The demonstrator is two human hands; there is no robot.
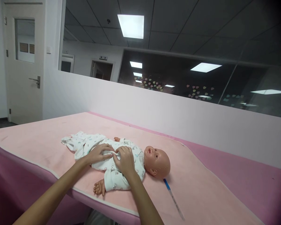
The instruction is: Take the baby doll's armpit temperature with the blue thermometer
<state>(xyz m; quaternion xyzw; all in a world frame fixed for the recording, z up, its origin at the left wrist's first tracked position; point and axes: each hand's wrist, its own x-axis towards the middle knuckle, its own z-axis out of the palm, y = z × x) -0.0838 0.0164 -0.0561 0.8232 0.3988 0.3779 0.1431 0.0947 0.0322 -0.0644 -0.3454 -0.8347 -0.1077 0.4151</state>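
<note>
A baby doll (159, 161) lies on its back on the pink padded table, its head toward the right. It wears a white top (138, 159) and white trousers (89, 142), both with a small print. At the doll's waist my left hand (102, 153) pinches the edge of the white clothing, its fingers bent over the cloth. My right hand (125, 159) is closed on the same fold of cloth, nearly touching the left. Which garment the fold belongs to is hard to make out. One doll hand (99, 187) pokes from the near sleeve.
Just beyond the doll's head lies a thin clear stick with a blue end, like a thermometer (173, 198). The pink table (44, 134) has a pale piped front edge close to me. Behind it stand a white wall (154, 109) with a window and, at left, a door (24, 84).
</note>
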